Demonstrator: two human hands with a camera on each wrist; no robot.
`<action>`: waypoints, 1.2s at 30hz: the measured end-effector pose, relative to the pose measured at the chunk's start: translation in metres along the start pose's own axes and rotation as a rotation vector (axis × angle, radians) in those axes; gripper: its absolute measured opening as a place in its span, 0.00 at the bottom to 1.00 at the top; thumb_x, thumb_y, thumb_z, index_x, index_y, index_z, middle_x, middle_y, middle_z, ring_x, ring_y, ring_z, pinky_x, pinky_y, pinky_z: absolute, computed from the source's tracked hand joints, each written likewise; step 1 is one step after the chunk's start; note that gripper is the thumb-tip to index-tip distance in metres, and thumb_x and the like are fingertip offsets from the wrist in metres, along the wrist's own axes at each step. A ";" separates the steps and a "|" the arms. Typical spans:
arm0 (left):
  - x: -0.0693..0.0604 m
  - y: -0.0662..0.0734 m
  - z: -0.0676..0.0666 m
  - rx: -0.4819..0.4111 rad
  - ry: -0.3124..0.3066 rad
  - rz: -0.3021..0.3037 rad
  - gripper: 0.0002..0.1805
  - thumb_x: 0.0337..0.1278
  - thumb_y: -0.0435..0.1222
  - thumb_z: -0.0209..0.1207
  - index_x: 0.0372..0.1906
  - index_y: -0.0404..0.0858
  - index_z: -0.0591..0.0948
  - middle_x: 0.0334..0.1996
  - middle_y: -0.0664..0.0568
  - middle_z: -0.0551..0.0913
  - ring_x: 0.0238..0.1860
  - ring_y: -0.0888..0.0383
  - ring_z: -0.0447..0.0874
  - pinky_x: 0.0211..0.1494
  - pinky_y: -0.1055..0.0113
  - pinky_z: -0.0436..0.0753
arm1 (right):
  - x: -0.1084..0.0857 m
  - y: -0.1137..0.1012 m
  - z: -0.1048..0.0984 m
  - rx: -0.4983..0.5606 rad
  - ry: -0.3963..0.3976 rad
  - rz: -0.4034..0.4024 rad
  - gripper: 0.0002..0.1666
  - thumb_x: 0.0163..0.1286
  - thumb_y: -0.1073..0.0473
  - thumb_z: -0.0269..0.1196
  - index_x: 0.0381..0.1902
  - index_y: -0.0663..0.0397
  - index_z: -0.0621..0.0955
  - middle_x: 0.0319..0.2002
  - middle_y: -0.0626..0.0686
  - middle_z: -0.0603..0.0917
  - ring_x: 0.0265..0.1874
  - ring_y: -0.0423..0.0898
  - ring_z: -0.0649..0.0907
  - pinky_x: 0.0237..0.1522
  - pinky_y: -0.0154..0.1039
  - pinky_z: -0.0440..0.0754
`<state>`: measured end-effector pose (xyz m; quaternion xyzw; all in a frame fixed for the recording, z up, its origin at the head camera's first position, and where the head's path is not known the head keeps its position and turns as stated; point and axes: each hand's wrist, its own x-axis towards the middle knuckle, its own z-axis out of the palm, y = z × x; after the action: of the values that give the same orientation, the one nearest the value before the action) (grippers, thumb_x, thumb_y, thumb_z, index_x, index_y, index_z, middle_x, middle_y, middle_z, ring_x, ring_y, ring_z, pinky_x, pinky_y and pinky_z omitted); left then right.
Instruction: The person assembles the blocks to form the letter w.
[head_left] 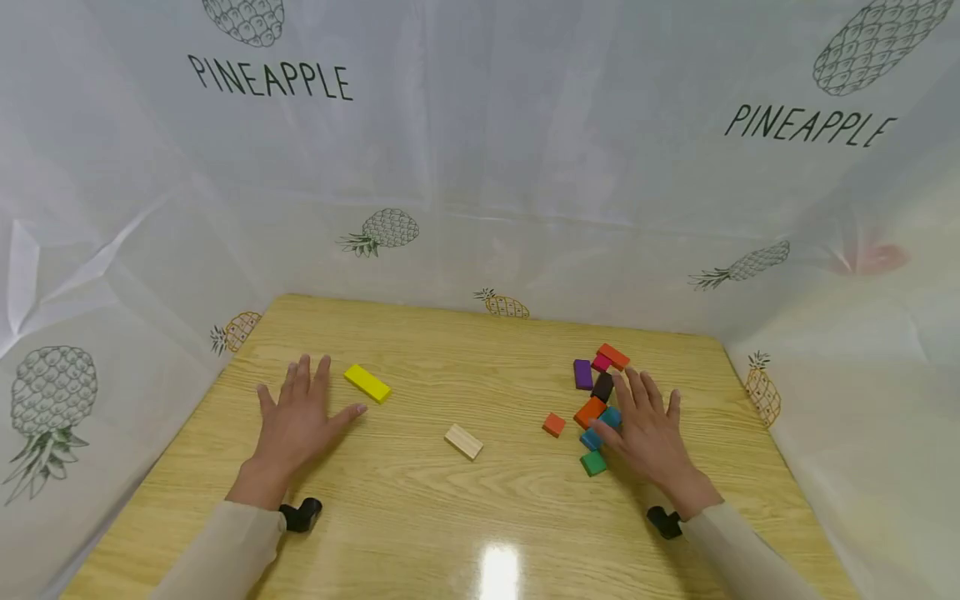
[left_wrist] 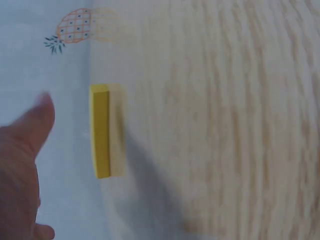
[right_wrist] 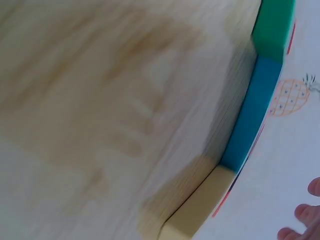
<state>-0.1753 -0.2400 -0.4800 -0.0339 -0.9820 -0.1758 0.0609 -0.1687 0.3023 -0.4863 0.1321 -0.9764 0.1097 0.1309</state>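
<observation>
My left hand [head_left: 295, 427] is spread palm down at the left of the table, its thumb near a yellow block [head_left: 367, 383]. The left wrist view shows that yellow block [left_wrist: 100, 131] apart from my thumb. On the right, my right hand [head_left: 651, 435] hovers or rests beside a cluster of coloured blocks, partly covering it. Among them are an orange block [head_left: 590, 412], a black block [head_left: 602, 387], a purple block [head_left: 582, 374] and a green block [head_left: 593, 463]. A blue block [right_wrist: 252, 115] stands out in the right wrist view. Neither hand grips anything.
A plain wooden block [head_left: 463, 442] lies at the middle of the table [head_left: 420, 525]. A small orange-red block [head_left: 553, 425] sits left of the cluster; a long red-orange block [head_left: 614, 357] lies behind it. A pineapple-printed sheet [head_left: 480, 150] encloses the back and sides.
</observation>
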 end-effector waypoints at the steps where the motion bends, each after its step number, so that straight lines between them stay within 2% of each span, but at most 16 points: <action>1: 0.000 0.000 0.001 -0.008 0.011 -0.002 0.61 0.67 0.71 0.55 0.86 0.35 0.47 0.83 0.25 0.45 0.81 0.23 0.45 0.72 0.15 0.33 | 0.002 -0.003 0.001 0.004 0.010 -0.012 0.53 0.72 0.39 0.69 0.82 0.61 0.61 0.81 0.68 0.59 0.79 0.70 0.57 0.72 0.85 0.45; 5: 0.003 0.002 0.005 -0.044 0.047 -0.014 0.60 0.68 0.67 0.59 0.85 0.32 0.50 0.81 0.23 0.51 0.77 0.22 0.53 0.75 0.18 0.40 | 0.012 -0.015 0.002 0.011 0.051 -0.090 0.52 0.70 0.44 0.73 0.79 0.64 0.64 0.75 0.68 0.65 0.74 0.69 0.64 0.72 0.79 0.55; 8: 0.007 0.004 0.008 -0.060 0.063 -0.022 0.59 0.68 0.65 0.60 0.84 0.30 0.52 0.78 0.22 0.56 0.75 0.22 0.56 0.77 0.22 0.48 | 0.020 -0.026 0.004 0.000 0.084 -0.163 0.48 0.69 0.47 0.73 0.76 0.66 0.68 0.70 0.68 0.71 0.68 0.69 0.70 0.70 0.74 0.65; 12: 0.012 0.010 0.012 -0.077 0.071 -0.043 0.59 0.66 0.65 0.63 0.84 0.30 0.53 0.72 0.22 0.62 0.70 0.23 0.60 0.72 0.28 0.61 | 0.031 -0.044 0.007 0.011 0.086 -0.240 0.43 0.70 0.49 0.72 0.74 0.65 0.71 0.66 0.66 0.75 0.65 0.68 0.74 0.64 0.72 0.73; 15: 0.015 0.014 0.015 -0.086 0.055 -0.066 0.60 0.64 0.68 0.62 0.84 0.31 0.54 0.70 0.24 0.64 0.67 0.25 0.60 0.67 0.27 0.62 | 0.038 -0.059 0.010 0.042 0.051 -0.291 0.41 0.70 0.50 0.71 0.74 0.63 0.71 0.64 0.64 0.76 0.64 0.66 0.75 0.62 0.72 0.74; 19: 0.018 0.017 0.020 -0.091 0.034 -0.086 0.61 0.62 0.70 0.61 0.84 0.32 0.56 0.69 0.26 0.65 0.66 0.26 0.60 0.63 0.26 0.60 | 0.046 -0.078 0.014 0.060 -0.015 -0.366 0.43 0.69 0.48 0.72 0.74 0.61 0.71 0.64 0.62 0.76 0.62 0.63 0.76 0.62 0.70 0.75; 28: 0.028 0.017 0.032 -0.058 -0.015 -0.133 0.66 0.55 0.75 0.62 0.82 0.31 0.58 0.69 0.24 0.65 0.67 0.23 0.61 0.62 0.24 0.62 | 0.058 -0.114 0.027 0.052 -0.210 -0.495 0.46 0.69 0.40 0.69 0.77 0.54 0.69 0.69 0.57 0.73 0.66 0.57 0.73 0.66 0.63 0.73; 36: 0.031 0.019 0.034 -0.073 -0.037 -0.152 0.67 0.53 0.74 0.64 0.79 0.26 0.60 0.69 0.20 0.64 0.67 0.21 0.59 0.62 0.24 0.63 | 0.065 -0.140 0.037 0.035 -0.355 -0.592 0.45 0.67 0.43 0.65 0.80 0.44 0.66 0.71 0.53 0.72 0.67 0.52 0.72 0.67 0.57 0.72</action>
<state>-0.2084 -0.2089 -0.5014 0.0352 -0.9756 -0.2149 0.0279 -0.1970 0.1469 -0.4772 0.4291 -0.9012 0.0589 -0.0171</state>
